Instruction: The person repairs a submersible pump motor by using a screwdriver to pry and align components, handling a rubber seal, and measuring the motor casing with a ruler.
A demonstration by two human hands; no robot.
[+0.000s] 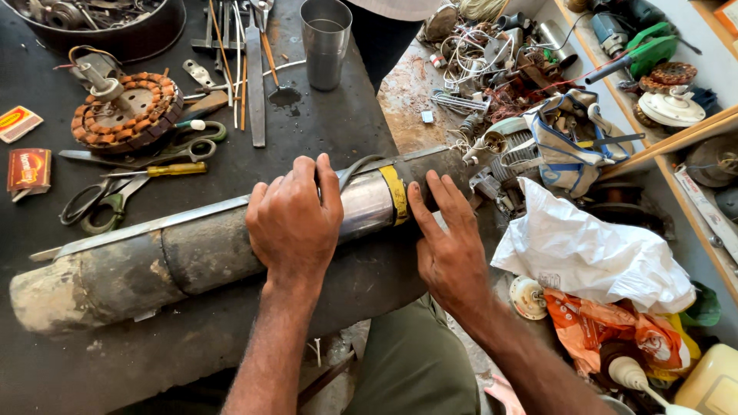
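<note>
A long, dirty cylindrical pump body (pixel 115 269) lies across the dark workbench (pixel 323 131), its left end crusted with mud, its middle a shiny steel section (pixel 367 204) with a yellow band. A flat metal strip (pixel 154 224) runs along its top. My left hand (pixel 294 219) grips over the cylinder at the edge of the shiny part. My right hand (pixel 450 242) rests flat with fingers spread against the cylinder's right side, just past the yellow band.
A copper-wound stator (pixel 127 111), scissors (pixel 104 201), a yellow-handled screwdriver (pixel 173 170), files and a steel tumbler (pixel 325 42) sit behind the cylinder. Tangled wires and parts (pixel 500 54), a white plastic bag (pixel 592 250) and an orange bag (pixel 615 327) crowd the right.
</note>
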